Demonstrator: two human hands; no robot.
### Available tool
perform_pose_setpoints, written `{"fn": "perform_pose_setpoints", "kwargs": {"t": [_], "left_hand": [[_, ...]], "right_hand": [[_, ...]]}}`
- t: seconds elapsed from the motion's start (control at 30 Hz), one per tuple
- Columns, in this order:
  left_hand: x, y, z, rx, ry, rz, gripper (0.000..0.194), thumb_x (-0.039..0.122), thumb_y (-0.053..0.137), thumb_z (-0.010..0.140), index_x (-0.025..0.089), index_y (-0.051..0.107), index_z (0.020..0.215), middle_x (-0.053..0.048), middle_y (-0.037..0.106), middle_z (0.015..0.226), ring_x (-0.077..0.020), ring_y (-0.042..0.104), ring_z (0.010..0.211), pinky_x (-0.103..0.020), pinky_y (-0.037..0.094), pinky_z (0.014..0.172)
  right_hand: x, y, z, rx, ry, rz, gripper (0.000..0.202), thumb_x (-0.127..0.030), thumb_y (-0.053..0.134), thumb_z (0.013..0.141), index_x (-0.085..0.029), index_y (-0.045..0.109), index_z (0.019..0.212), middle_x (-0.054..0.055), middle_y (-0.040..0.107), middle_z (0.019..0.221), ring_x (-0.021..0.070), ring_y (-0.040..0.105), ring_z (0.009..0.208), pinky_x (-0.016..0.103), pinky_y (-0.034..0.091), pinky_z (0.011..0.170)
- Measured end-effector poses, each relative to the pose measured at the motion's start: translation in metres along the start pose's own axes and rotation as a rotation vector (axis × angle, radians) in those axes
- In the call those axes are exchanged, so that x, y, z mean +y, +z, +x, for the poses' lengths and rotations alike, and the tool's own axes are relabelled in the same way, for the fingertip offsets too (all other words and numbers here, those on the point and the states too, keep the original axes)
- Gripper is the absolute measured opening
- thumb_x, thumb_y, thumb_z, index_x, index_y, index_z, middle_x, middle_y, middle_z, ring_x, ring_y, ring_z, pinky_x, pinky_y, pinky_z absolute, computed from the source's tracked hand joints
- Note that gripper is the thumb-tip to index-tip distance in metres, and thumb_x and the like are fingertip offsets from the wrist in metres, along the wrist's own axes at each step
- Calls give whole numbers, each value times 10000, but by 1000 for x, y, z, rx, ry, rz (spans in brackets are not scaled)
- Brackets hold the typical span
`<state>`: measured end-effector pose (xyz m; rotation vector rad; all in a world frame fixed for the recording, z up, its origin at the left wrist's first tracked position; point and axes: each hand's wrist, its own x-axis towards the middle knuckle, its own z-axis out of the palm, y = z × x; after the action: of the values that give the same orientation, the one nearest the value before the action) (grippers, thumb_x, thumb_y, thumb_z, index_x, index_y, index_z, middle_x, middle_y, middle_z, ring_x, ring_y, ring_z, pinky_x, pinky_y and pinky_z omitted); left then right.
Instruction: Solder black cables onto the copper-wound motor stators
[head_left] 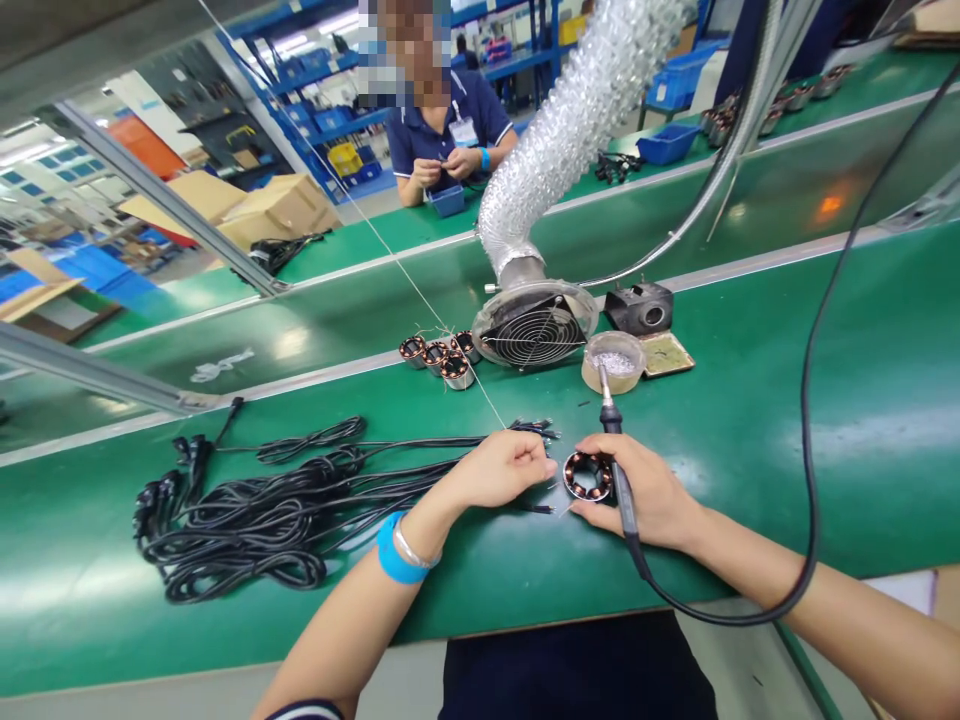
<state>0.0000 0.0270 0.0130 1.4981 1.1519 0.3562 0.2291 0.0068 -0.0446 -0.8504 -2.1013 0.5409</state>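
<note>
My right hand [660, 495] grips a round motor stator [577, 490] with copper windings between thumb and fingers. The same hand also holds a soldering iron [625, 500], its tip pointing away from me toward a round tub [613, 376] of silvery bits. Just left of the stator, my left hand [506, 468] is closed in a pinch. A thin, pale solder wire [420, 292] comes down from above to this hand; its end at the fingertips is hard to make out. Stripped ends of black power cables [255, 520] lie beneath and beside my left hand.
Several more stators [456, 370] stand beside a fume extractor fan [534, 332] with a silver duct [555, 130]. A black iron holder [641, 308] and sponge tray [669, 354] sit behind the tub. The iron's cord [806, 420] loops over my right forearm. A co-worker [442, 130] sits opposite.
</note>
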Motion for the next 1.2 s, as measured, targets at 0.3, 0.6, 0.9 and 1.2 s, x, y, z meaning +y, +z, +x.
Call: {"fn": "perform_pose_setpoints", "kwargs": {"t": [0.3,0.6,0.9,1.2], "left_hand": [[19,17,18,-34,-144,-405,559,728,671,650,199,500,708,141,193,431,-48,99,393,-218,95,405],[9,11,-16,75,-97,-77,401,516,696,751,131,618,669,54,417,521,-65,276,494,-226,184,486],[14,28,-20,94,-66,-115,322,483,689,758,167,635,727,88,293,479,-66,187,445,-259,130,457],[6,51,-32,28,18,-80,242,322,590,906,135,741,879,-22,714,810,-130,622,749,-215,480,703]], "right_hand": [[1,3,4,21,-5,-29,558,-284,796,720,-220,457,1159,61,643,970,235,617,818,368,559,715],[0,3,6,14,11,-48,593,-293,820,696,-213,461,1160,67,633,978,237,604,810,369,551,703],[1,-1,3,11,17,-109,506,-352,729,777,-220,459,1183,60,636,965,233,635,802,357,568,700],[15,2,-5,4,-67,-213,508,-623,519,909,-189,509,1174,91,660,932,244,687,739,364,582,632]]}}
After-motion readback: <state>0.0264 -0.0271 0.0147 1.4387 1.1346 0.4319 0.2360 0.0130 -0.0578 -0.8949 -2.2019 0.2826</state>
